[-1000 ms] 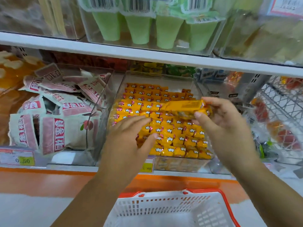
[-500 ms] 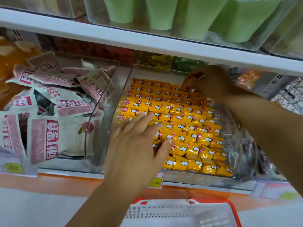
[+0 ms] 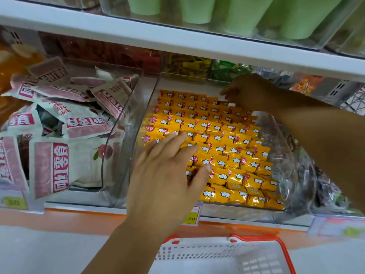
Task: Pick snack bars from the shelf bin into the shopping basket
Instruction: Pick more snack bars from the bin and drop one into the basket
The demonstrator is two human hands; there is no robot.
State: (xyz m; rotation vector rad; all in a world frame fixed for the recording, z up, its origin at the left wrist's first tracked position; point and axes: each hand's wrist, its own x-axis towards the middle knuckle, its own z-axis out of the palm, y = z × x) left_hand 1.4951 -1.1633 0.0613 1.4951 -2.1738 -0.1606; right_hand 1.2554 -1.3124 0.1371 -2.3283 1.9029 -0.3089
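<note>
Clear shelf bin [image 3: 285, 155], middle shelf. It is packed with yellow snack bars [image 3: 227, 139] standing on end, tight, in roughly ten rows from near to far. That makes several dozen; no exact tally, since the hands cover some.

Left hand [image 3: 164, 180]: fingers straight and flat, resting on the tops of the near-left rows, gripping nothing.

Right hand [image 3: 252, 93]: reaches over to the far right corner with its fingers bent down at the last row. Cannot tell whether it has a bar pinched.

Handling, judged: single bars are light. The film wrapper is glossy and likely slippery, and the contents are probably crushable. With neighbours wedged either side, best to pinch the exposed top end and draw straight up.

Count: one bin of these bars, two hands, one shopping basket [image 3: 256, 238] (white, orange rim) below the shelf edge, nearest the viewer. No bars show in the visible part of the basket.
</note>
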